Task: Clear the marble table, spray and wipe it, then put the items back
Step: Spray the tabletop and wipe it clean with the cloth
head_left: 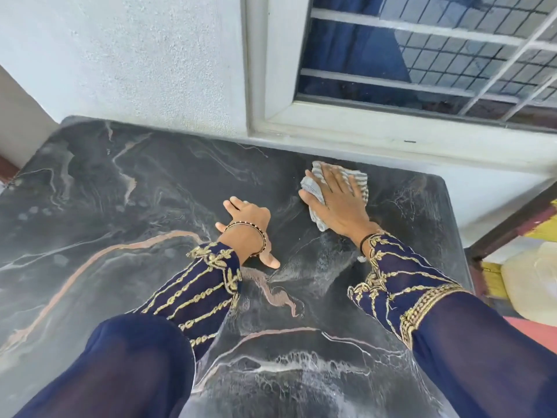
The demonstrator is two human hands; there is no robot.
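Observation:
The black marble table [126, 206], veined in white and pink, fills most of the view. My right hand [337, 203] lies flat with spread fingers on a grey striped cloth [360, 182], pressing it onto the far right part of the tabletop. My left hand [248, 224] rests on the marble near the middle, fingers spread and straight, thumb pointing toward me. Wet smears shine on the stone below my right wrist. No items stand on the tabletop.
A white wall [135, 61] and a barred window [422, 55] run along the table's far edge. To the right of the table stands a pale plastic container [530, 282] on the floor beside yellow steps [542, 227].

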